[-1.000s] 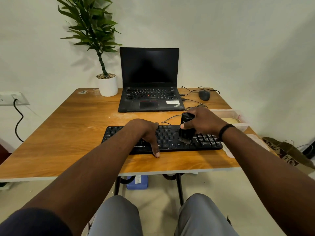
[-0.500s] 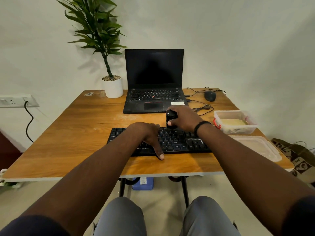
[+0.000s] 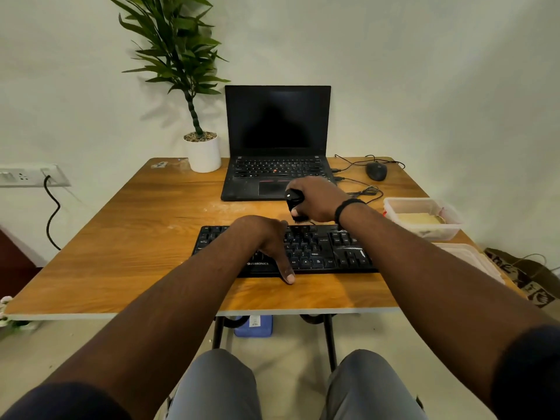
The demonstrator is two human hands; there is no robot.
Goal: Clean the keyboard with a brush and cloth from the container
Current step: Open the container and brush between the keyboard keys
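Observation:
A black keyboard (image 3: pixel 318 250) lies near the front edge of the wooden table (image 3: pixel 136 237). My left hand (image 3: pixel 266 237) rests flat on its middle keys, thumb stretched onto the table in front. My right hand (image 3: pixel 318 200) grips a black brush (image 3: pixel 294 201) upright, held at the keyboard's far edge; its bristles are mostly hidden by my fingers. A clear plastic container (image 3: pixel 424 218) with a yellowish cloth (image 3: pixel 419 219) inside stands at the table's right edge.
An open black laptop (image 3: pixel 277 147) stands behind the keyboard, a potted plant (image 3: pixel 201 147) to its left, a mouse (image 3: pixel 376 170) with cables to its right. The container's lid (image 3: pixel 472 262) lies at the right front. A bag (image 3: pixel 527 277) sits on the floor.
My right hand has carried the brush from the right side of the keys to the keyboard's far edge and lifted it slightly. The left hand stays on the keys.

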